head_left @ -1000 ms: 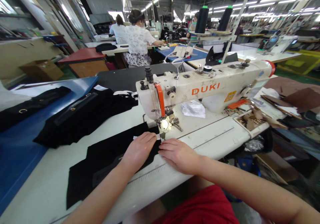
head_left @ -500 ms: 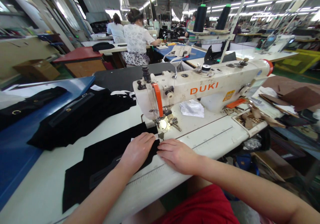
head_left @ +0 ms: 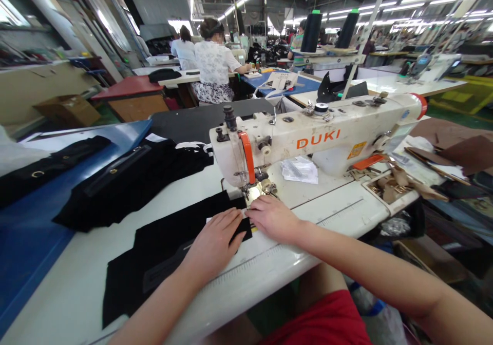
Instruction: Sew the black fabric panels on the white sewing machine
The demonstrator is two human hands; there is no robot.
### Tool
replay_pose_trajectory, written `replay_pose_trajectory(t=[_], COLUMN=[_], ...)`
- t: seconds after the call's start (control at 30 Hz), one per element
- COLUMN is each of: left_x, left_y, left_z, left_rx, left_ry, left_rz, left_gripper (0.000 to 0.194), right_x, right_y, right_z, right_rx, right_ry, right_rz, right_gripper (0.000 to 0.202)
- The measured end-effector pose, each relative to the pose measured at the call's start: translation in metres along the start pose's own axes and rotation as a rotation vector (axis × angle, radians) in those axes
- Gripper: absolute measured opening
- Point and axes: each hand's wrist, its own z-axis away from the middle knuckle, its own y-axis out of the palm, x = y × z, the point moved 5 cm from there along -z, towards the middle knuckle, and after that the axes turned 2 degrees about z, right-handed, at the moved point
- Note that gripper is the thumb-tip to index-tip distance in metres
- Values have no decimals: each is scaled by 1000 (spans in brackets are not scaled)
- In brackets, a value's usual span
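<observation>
Just left of the needle on the white DUKI sewing machine [head_left: 285, 142], a black fabric panel [head_left: 164, 237] lies flat, its right end by the presser foot. The left hand [head_left: 215, 237] rests palm down on that panel left of the machine's needle, thumb apart from the fingers, pressing rather than gripping. The right hand [head_left: 275, 219] sits just in front of the machine's needle area, fingers bunched and bent toward the panel's end; whether they pinch anything cannot be told. A small white label [head_left: 208, 220] peeks out beside the left hand, left of the machine's needle.

Under the machine's arm lie white paper slips [head_left: 299, 171]. Near the machine's right end, a shallow tray [head_left: 402, 202] holds tan straps [head_left: 390, 191]. Farther left of the machine, a black piece with a metal ring [head_left: 111, 191] lies partly over a blue surface [head_left: 38, 252]. Behind the machine stand two black thread cones [head_left: 311, 33].
</observation>
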Motion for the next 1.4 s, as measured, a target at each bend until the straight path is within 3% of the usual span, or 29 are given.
replay_pose_trajectory(t=[0.17, 0.4, 0.87, 1.17, 1.4], left_x=[3, 10, 16, 2, 7], left_y=[7, 15, 19, 15, 17], left_z=[1, -19, -25, -12, -19], left_rx=[83, 46, 69, 71, 75], left_ry=[-65, -77, -67, -39, -57], left_rz=[24, 34, 56, 15, 16], left_gripper=[48, 47, 46, 45, 45], right_x=[-5, -21, -26, -20, -24], right_y=[0, 0, 4, 6, 6], right_z=[-4, -15, -14, -10, -13], right_rx=[6, 36, 7, -19, -11], right_ry=[-42, -28, 13, 3, 21], right_rz=[48, 78, 56, 38, 81], right_gripper=[14, 14, 21, 16, 19])
